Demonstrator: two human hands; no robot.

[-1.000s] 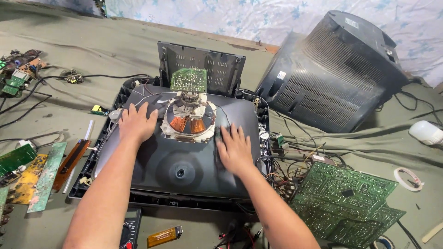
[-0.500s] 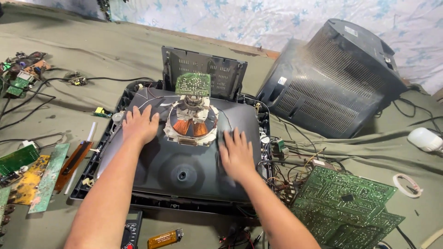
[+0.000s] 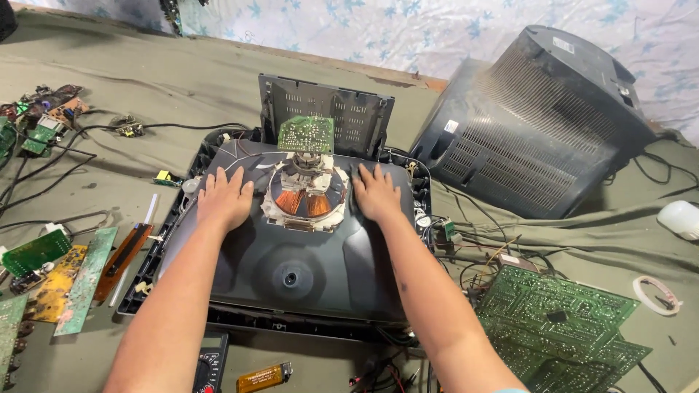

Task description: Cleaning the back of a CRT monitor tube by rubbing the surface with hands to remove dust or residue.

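- Picture tube [image 3: 291, 247], dark grey, face down in black front frame [image 3: 156, 255], centre of olive cloth-covered floor [image 3: 145, 87].
- Left hand [image 3: 224, 200] flat on tube's back, just left of copper deflection yoke [image 3: 306, 198]; fingers [image 3: 218, 182] spread wide, holding nothing.
- Right hand [image 3: 375, 193] flat on tube, just right of yoke; fingers [image 3: 368, 176] spread wide, holding nothing.
- Small green neck board [image 3: 306, 134] upright atop yoke.
- Perforated dark panel [image 3: 328, 113] standing behind tube.
- Grey rear TV shell [image 3: 539, 124] right of tube, beyond it.
- Large green circuit boards [image 3: 561, 324] right of tube, nearer camera.
- More boards [image 3: 44, 269] left of tube.
- Orange lighter [image 3: 263, 377] and black meter [image 3: 210, 364] in front of tube.
- White tape roll [image 3: 657, 295] far right of tube.
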